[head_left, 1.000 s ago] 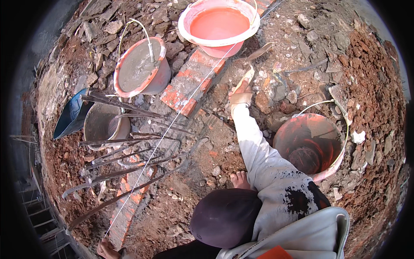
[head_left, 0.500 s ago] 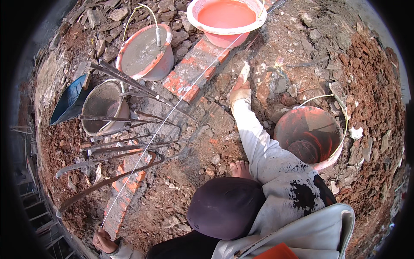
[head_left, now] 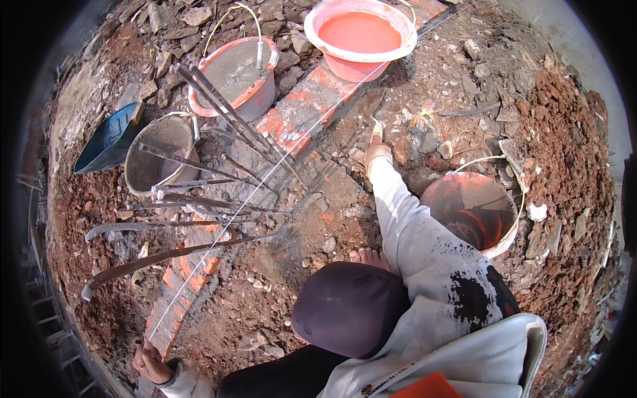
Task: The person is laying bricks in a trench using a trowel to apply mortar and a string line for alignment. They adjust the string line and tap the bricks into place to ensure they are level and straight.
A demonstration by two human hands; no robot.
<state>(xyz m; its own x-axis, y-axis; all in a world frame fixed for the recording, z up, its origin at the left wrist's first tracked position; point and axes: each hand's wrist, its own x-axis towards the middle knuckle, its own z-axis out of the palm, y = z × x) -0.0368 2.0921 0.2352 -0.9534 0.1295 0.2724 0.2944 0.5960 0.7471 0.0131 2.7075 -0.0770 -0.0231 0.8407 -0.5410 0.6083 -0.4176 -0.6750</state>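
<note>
The right hand [head_left: 378,154] is clamped on the handle of a trowel [head_left: 375,106]. The trowel has a pale handle, a thin bent neck and a dull, brown-gray blade that comes to a point. It is down by the bumpy ground, just beside the right edge of the brick row [head_left: 292,116], near the pink tub [head_left: 352,70] of red-pink liquid. The left hand [head_left: 151,365] is down by the near end of the brick row, its fingers pinched together on the end of a string [head_left: 285,156]. The string is thin, white and pulled straight, and it runs up along the bricks and past the tub's side. Dark, rough metal bars [head_left: 133,266] stick out on the left, and a bucket of gray mortar [head_left: 260,101] stands near the row's left edge.
</note>
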